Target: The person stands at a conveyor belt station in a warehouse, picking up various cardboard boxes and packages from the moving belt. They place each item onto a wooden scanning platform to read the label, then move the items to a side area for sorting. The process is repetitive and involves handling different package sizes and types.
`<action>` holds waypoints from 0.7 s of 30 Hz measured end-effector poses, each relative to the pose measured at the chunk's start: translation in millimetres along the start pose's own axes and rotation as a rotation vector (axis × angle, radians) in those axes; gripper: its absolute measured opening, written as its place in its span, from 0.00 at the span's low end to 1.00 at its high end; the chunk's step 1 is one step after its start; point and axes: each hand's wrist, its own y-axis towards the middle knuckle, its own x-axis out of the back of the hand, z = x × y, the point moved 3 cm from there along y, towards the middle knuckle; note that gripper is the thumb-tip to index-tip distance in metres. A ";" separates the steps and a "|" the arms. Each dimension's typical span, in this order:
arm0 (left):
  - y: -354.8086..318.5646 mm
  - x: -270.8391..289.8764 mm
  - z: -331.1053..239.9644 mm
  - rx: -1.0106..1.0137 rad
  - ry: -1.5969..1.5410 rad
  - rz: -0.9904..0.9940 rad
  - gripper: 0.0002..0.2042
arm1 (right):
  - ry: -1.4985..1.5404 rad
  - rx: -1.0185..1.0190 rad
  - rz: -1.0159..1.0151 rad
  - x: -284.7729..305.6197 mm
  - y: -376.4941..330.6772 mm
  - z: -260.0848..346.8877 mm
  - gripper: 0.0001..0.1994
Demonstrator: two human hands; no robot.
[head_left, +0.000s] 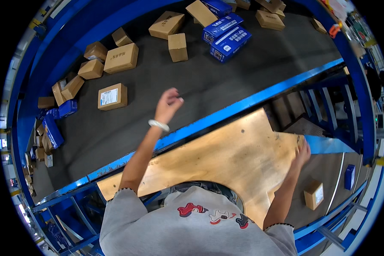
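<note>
Brown cardboard boxes (120, 59) are left on the dark-grey belt (149, 77) — none held by the left hand (168, 104), fingers apart; finger closure of the right hand (303, 153) cannot be told.

This looks like a parcel-sorting hall in a warehouse or courier depot. A wide, dark grey conveyor belt (149, 79) crosses the view, edged by a long, blue-painted metal rail (243, 105). Scattered along it are rectangular brown cardboard boxes (121, 58) and glossy blue printed cartons (230, 45), and one of the boxes bears a white rectangular shipping label (109, 98). Lower right, a second dark grey surface (324, 170) carries another box and another carton. Heavy blue metal framework (346, 53) encloses the station, and a pale plywood board (217, 149) with a curved cut-out fits around the standing person.
</note>
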 end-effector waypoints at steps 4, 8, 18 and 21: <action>140.1 27.6 -1.0 -0.096 0.523 -0.220 0.42 | -0.250 0.019 0.499 -334.3 -61.1 35.6 0.46; 287.3 -46.8 -20.5 -0.021 0.657 -0.229 0.55 | -0.680 -0.092 0.563 -546.0 -18.9 -22.4 0.70; 344.5 -90.7 37.8 0.104 0.767 -0.423 0.61 | -1.202 -0.230 0.328 -680.2 -7.9 -75.4 0.84; 292.3 -75.8 67.8 0.006 0.630 -0.530 0.60 | -1.014 -0.331 0.430 -657.2 15.7 -68.9 0.78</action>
